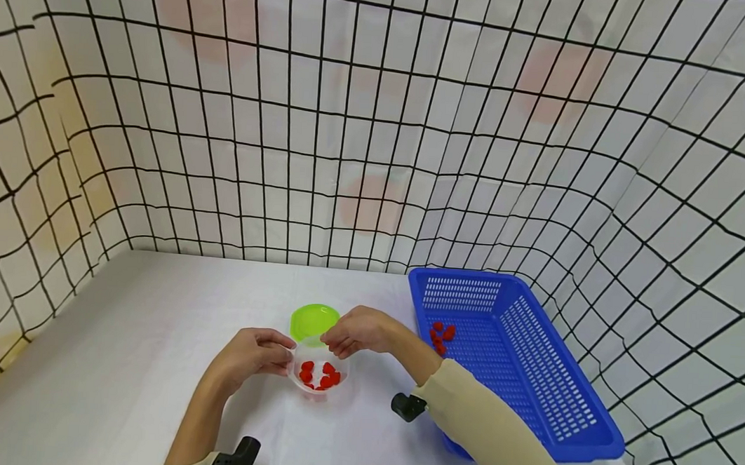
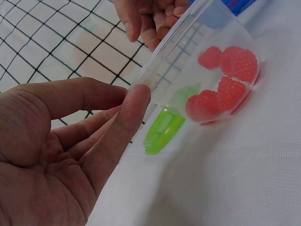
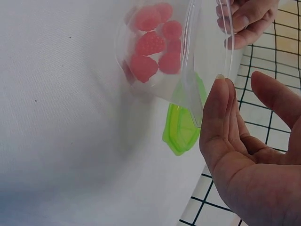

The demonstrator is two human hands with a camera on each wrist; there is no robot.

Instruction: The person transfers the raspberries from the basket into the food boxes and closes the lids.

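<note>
Beige sleeves (image 1: 495,428) are seen nearest; beyond, a round clear bowl (image 1: 318,361) of raspberries (image 1: 327,382) is flanked, its left rim pinched by the left hand (image 1: 254,353), its far-right rim overhung by the right hand (image 1: 362,330), unclenched, nothing grasped.

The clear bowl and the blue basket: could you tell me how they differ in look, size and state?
The clear bowl is see-through and small; the blue basket is strong blue and much larger. The blue basket's walls have slots; the clear bowl's are solid. The left hand pinches the clear bowl's rim; no hand touches the blue basket. Both hold red berries.
</note>
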